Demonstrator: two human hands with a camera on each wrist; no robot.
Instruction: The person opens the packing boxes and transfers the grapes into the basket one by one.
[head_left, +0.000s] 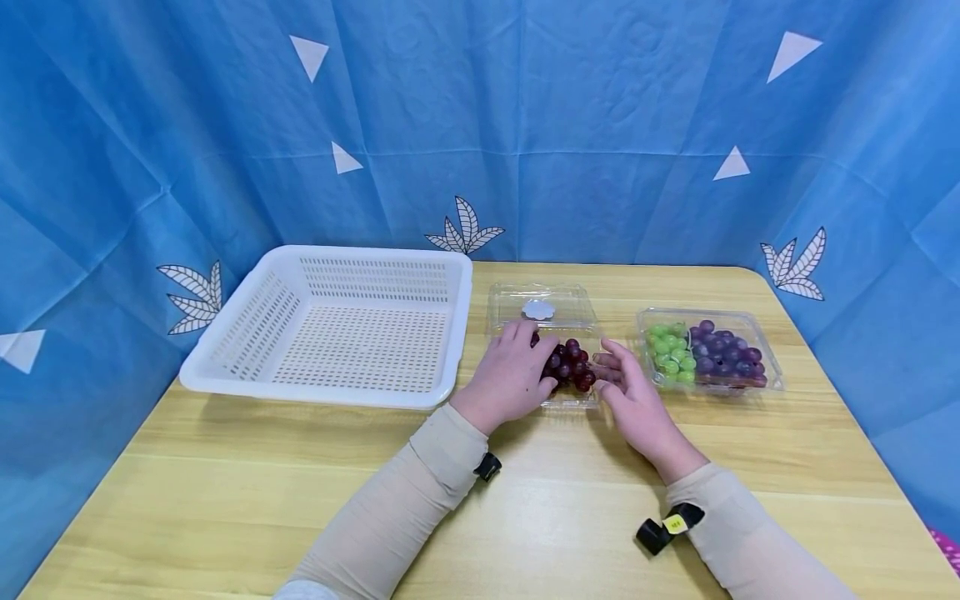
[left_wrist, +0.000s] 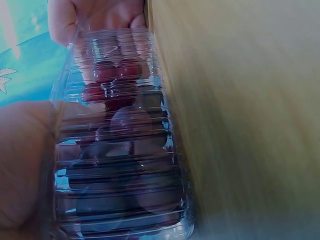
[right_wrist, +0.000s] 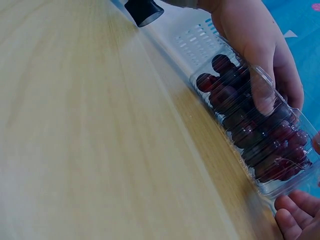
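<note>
A clear hinged plastic box [head_left: 573, 402] stands on the table with its lid [head_left: 562, 296] folded back, a white label on it. Dark red grapes [head_left: 573, 360] in a bunch fill the box. My left hand [head_left: 506, 375] reaches over the box's left side and grips the bunch. In the right wrist view its thumb dips inside against the grapes [right_wrist: 245, 132], while its other fingers are partly hidden behind them. At the right end of the box is my right hand [head_left: 637, 408], palm towards it, fingers loosely bent right at the wall and nothing held between them.
Left of the box stands a white slotted plastic basket [head_left: 315, 390]. To the right, a second clear box [head_left: 772, 367] holds green grapes [head_left: 670, 350] and purple grapes [head_left: 723, 354]. A blue curtain [head_left: 570, 125] hangs behind the wooden table [head_left: 540, 517].
</note>
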